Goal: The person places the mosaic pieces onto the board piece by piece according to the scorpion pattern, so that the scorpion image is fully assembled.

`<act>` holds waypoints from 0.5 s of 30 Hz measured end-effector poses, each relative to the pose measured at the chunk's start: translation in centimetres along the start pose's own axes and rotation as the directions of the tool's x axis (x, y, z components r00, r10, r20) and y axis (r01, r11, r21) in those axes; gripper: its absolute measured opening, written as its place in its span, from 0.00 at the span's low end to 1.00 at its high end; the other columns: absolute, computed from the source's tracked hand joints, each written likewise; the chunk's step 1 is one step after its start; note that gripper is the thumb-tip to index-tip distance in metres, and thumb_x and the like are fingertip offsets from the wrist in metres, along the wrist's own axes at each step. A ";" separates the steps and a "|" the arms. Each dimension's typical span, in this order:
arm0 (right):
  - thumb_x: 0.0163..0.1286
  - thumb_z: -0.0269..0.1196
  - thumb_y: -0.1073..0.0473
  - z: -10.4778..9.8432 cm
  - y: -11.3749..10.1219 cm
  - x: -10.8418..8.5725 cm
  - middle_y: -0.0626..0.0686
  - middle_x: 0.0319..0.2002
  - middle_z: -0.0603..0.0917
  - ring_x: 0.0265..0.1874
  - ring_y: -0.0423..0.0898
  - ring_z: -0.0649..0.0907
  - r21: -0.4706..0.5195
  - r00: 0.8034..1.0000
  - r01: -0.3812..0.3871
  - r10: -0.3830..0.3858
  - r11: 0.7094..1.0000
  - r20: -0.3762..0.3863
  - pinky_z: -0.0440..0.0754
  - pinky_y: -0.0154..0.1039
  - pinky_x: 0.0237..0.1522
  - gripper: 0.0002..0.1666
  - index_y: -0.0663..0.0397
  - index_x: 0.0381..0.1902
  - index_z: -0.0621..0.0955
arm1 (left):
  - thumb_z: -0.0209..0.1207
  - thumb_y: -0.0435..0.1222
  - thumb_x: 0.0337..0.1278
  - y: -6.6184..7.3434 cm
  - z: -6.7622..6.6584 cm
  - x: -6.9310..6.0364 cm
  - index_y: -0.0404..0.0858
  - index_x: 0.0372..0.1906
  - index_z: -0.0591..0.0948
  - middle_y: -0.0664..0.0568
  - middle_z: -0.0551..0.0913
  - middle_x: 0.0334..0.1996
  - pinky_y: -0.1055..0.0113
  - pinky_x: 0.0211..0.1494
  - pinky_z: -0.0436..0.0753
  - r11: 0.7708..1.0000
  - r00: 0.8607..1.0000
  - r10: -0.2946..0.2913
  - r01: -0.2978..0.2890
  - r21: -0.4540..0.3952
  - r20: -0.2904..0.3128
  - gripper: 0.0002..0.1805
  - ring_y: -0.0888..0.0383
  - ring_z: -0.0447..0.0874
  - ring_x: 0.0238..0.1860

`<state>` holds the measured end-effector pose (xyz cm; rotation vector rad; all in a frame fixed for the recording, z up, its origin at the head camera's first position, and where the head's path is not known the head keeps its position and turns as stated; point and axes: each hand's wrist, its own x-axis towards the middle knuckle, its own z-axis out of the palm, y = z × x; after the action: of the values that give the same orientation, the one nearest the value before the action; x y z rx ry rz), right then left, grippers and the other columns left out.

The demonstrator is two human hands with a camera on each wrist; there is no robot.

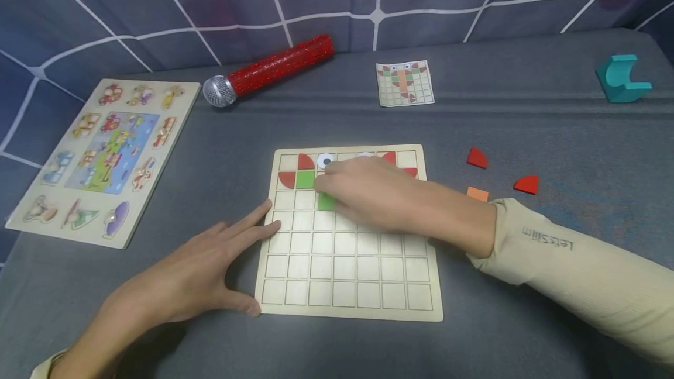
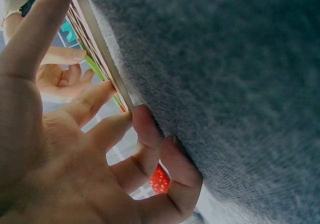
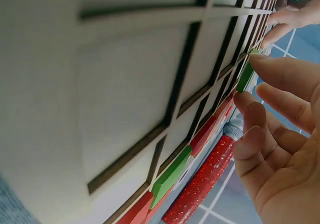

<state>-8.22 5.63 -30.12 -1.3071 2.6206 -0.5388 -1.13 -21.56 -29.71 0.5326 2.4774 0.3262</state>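
Note:
A pale wooden grid board (image 1: 347, 271) lies flat on the grey cloth, with red quarter-round tiles, green squares and round eye tiles in its upper rows. My left hand (image 1: 202, 268) rests along the board's left edge, fingertips against the side and thumb at the lower left corner. Over the upper grid is my right hand (image 1: 368, 192), hiding several cells. In the right wrist view its thumb and a fingertip pinch a green square tile (image 3: 246, 77). A second green tile (image 3: 171, 171) sits closer to that camera, beside red tiles (image 3: 202, 136).
Right of the board lie two red quarter-round tiles (image 1: 477, 158) and an orange square (image 1: 477, 193). Behind stands a small printed pattern card (image 1: 416, 92). A red microphone (image 1: 281, 66), a picture puzzle board (image 1: 171, 159) at left and a teal holder (image 1: 621, 83) at far right surround it.

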 end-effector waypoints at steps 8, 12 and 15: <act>0.69 0.61 0.65 0.3 -0.1 0.5 0.45 0.30 0.78 0.28 0.43 0.76 -0.012 1.000 -0.005 0.005 1.000 -0.005 0.76 0.37 0.30 0.07 0.52 0.41 0.85 | 0.72 0.69 0.20 0.0 0.1 0.0 0.58 0.75 0.63 0.58 0.47 0.79 0.32 0.58 0.67 1.000 1.000 -0.003 0.003 0.004 -0.007 0.64 0.34 0.65 0.65; 0.68 0.61 0.65 0.3 -0.1 0.6 0.46 0.29 0.77 0.27 0.43 0.76 -0.029 1.000 -0.015 0.015 0.999 -0.001 0.75 0.37 0.29 0.07 0.53 0.41 0.85 | 0.72 0.69 0.19 0.0 0.1 0.1 0.58 0.75 0.63 0.58 0.48 0.79 0.32 0.58 0.67 1.000 1.000 -0.007 0.007 0.001 -0.007 0.64 0.34 0.65 0.65; 0.68 0.62 0.66 0.3 -0.1 0.5 0.46 0.29 0.77 0.27 0.43 0.76 -0.038 1.000 -0.014 0.014 0.999 0.007 0.75 0.37 0.29 0.08 0.53 0.41 0.85 | 0.73 0.69 0.19 0.1 0.1 0.1 0.58 0.75 0.63 0.57 0.48 0.79 0.33 0.58 0.68 1.000 1.000 -0.007 0.007 0.000 -0.008 0.64 0.35 0.66 0.64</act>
<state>-8.36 5.10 -30.33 -1.2981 2.6447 -0.4836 -1.12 -21.43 -29.84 0.5235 2.4869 0.3261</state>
